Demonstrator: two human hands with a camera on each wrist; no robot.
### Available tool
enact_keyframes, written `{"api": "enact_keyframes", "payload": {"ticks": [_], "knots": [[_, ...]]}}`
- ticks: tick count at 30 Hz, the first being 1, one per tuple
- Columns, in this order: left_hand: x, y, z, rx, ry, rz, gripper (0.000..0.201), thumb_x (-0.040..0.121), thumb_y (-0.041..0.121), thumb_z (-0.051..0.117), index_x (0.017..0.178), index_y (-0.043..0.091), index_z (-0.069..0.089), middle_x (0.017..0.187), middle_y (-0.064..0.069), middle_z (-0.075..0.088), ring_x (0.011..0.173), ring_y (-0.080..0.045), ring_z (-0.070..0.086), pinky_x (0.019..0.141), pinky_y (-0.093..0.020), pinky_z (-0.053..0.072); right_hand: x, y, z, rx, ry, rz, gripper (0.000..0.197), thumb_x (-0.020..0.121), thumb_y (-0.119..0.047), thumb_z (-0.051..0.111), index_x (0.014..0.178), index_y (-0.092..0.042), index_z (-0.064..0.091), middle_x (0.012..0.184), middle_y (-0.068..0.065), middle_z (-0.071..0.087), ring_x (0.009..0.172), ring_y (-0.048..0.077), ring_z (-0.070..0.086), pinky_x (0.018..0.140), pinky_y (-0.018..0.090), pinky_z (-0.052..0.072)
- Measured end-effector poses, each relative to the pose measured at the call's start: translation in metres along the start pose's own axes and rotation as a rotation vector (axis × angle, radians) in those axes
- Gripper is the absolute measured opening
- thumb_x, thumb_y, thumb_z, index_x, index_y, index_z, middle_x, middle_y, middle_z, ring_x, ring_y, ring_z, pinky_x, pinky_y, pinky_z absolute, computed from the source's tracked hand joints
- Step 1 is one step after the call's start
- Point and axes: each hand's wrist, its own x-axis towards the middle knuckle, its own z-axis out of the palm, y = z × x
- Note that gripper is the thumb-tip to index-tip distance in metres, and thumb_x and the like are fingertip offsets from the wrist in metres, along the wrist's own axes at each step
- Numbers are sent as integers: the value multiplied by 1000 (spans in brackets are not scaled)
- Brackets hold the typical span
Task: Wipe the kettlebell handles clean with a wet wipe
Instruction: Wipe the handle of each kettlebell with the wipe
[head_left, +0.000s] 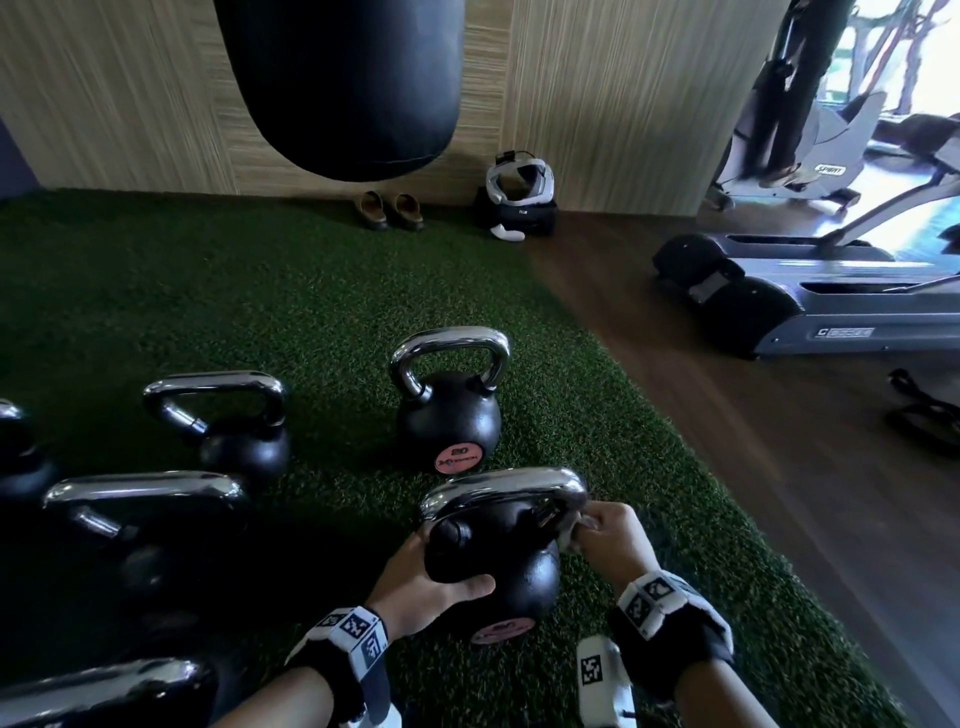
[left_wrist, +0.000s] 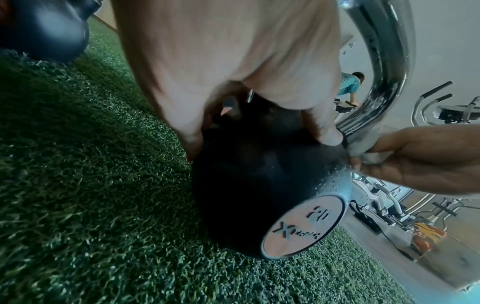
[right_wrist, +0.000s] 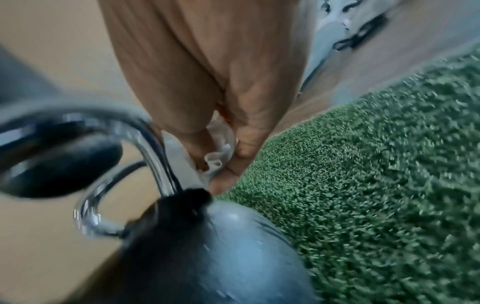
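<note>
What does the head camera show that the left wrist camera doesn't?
Only the head view: the hanging punching bag, sandals by the wall, and the other kettlebells.
Only the left wrist view: the badge on the kettlebell's side up close, and a distant person.
Both: the left hand gripping the tilted kettlebell while the right hand presses the wet wipe against its handle.

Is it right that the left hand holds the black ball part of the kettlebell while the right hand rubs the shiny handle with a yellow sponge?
Not quite. The right hand rubs with a white wet wipe, as the right wrist view shows.
</note>
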Motion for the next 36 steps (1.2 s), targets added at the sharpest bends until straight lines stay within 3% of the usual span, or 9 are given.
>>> {"api": "enact_keyframes", "payload": {"ticks": [2, 4, 8, 14, 20, 22, 28, 33, 36], "knots": [[2, 2, -7, 47, -47, -52, 81, 49, 64, 96, 119, 39, 63, 119, 16, 72, 111, -2, 67, 102, -30, 53, 1, 1, 1, -67, -36, 6, 40, 88, -6, 65, 55, -28, 69, 56, -7, 69, 47, 3, 55, 45, 16, 40], [7, 3, -22, -64, -119, -118, 73, 52, 31, 96, 120, 26, 69, 115, 7, 76, 104, -9, 71, 97, -34, 57, 0, -3, -7, -111, -79, 13, 31, 89, -3, 65, 70, -25, 77, 66, -5, 74, 55, 2, 65, 46, 12, 44], [16, 28, -51, -385, -122, -192, 48, 73, -24, 49, 104, 3, 75, 85, -13, 70, 68, -16, 67, 59, -24, 53, -6, -15, -41, -124, 117, -3, 16, 89, -8, 75, 100, -17, 82, 83, 1, 76, 71, 9, 70, 52, 13, 45], [19, 102, -80, -403, 280, 38, 22, 99, 11, 65, 119, 11, 73, 106, -9, 78, 98, -26, 77, 76, -24, 63, -32, -65, -64, 92, 283, -258, 19, 80, -20, 85, 85, -36, 76, 78, -21, 74, 73, -2, 68, 58, 17, 48], [-15, 178, -65, -508, -206, 75, 39, 97, 42, 56, 107, 10, 76, 94, -11, 78, 78, -23, 77, 79, -34, 63, -38, -114, -43, 215, 256, -528, 17, 68, -24, 93, 77, -27, 79, 84, -11, 72, 74, 5, 66, 63, 17, 51], [-18, 180, -60, -635, -268, 45, 44, 101, 40, 50, 93, 10, 81, 89, -15, 78, 71, -21, 76, 74, -33, 64, -36, -122, -34, 174, 267, -580, 17, 66, -31, 93, 77, -28, 81, 85, -12, 69, 78, 7, 65, 66, 21, 51], [-15, 170, -62, -767, -299, 27, 44, 97, 28, 59, 121, -8, 68, 114, -24, 74, 91, -25, 74, 87, -34, 63, -35, -127, -20, 51, 265, -615, 21, 67, -31, 93, 84, -35, 80, 80, -14, 74, 78, 5, 67, 68, 17, 49], [-8, 159, -77, -740, -238, 53, 34, 86, 10, 70, 116, -3, 72, 104, -18, 78, 84, -20, 78, 70, -24, 64, -20, -121, -47, 385, -270, -504, 21, 81, -10, 78, 97, -23, 73, 107, 4, 77, 94, 21, 72, 81, 38, 57], [-1, 151, -83, -465, -111, 201, 25, 92, 1, 69, 115, 9, 76, 101, -5, 80, 91, -12, 74, 81, -22, 61, 21, -75, -61, 213, -8, -364, 39, 80, 4, 64, 86, -33, 74, 106, -1, 78, 79, 19, 66, 67, 33, 52]]}}
